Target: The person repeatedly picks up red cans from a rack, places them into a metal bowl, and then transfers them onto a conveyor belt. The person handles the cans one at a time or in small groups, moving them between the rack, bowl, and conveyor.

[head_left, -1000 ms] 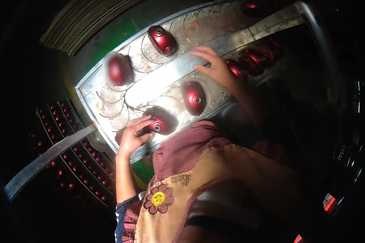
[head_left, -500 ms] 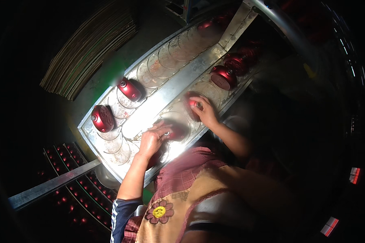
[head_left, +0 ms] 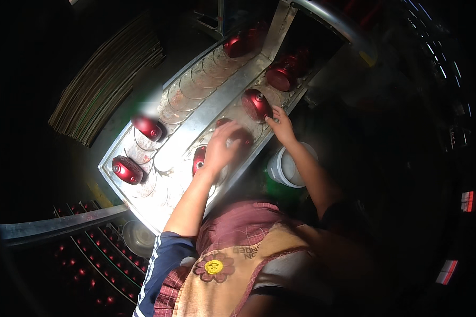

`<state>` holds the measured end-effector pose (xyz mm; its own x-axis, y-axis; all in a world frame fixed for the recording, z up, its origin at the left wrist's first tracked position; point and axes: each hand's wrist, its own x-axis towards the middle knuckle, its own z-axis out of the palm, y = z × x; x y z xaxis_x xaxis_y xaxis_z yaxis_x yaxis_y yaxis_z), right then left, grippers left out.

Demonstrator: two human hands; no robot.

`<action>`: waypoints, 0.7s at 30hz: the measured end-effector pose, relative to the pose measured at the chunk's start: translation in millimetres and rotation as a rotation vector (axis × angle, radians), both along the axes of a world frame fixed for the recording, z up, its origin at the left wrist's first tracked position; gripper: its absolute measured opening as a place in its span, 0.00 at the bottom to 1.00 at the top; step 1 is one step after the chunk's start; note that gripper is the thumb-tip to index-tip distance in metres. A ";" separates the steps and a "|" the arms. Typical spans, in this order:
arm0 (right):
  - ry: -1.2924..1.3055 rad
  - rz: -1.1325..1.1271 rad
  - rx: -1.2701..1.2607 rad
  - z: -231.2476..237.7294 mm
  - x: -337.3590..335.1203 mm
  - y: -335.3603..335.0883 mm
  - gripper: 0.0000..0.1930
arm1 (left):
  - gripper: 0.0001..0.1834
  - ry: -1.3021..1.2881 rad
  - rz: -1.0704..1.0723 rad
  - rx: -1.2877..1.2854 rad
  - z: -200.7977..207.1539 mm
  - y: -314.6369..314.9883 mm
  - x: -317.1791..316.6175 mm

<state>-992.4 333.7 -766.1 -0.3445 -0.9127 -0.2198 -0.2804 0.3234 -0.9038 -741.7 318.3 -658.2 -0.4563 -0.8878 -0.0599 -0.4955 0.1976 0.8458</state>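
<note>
Glossy red rounded parts, each with a small round metal fitting, lie on a pale track with circular plates. My left hand [head_left: 221, 147] reaches over the track, its fingers bent over one red part [head_left: 244, 138]; motion blurs the fingertips and hides the exact hold. Just to the right, my right hand [head_left: 281, 127] has its thumb and fingers at the near edge of another red part [head_left: 253, 107], which tilts with its fitting up. Close to my left wrist rests a third red part [head_left: 198, 158], partly behind the forearm.
Across the metal divider [head_left: 195, 119], two red parts [head_left: 127, 170] sit on the far lane. More red parts [head_left: 281, 76] stand at the upper right. A white bucket [head_left: 288, 168] is beside my right forearm. Stacked slats [head_left: 108, 79] and racks of small red pieces are at left.
Both hands have shifted up the track, each to a different red part. The far-lane parts have slid toward the left end. The camera view has shifted too.
</note>
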 end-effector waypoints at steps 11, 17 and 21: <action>-0.731 0.417 0.477 -12.1 82.5 177.6 0.16 | 0.09 0.182 1.028 0.642 66.6 262.4 82.8; -0.773 1.057 0.629 4.5 151.3 201.4 0.14 | 0.11 0.244 1.151 0.563 69.2 340.7 48.2; -0.656 1.256 0.592 16.2 198.7 191.0 0.13 | 0.13 0.284 1.110 0.550 66.9 369.8 44.5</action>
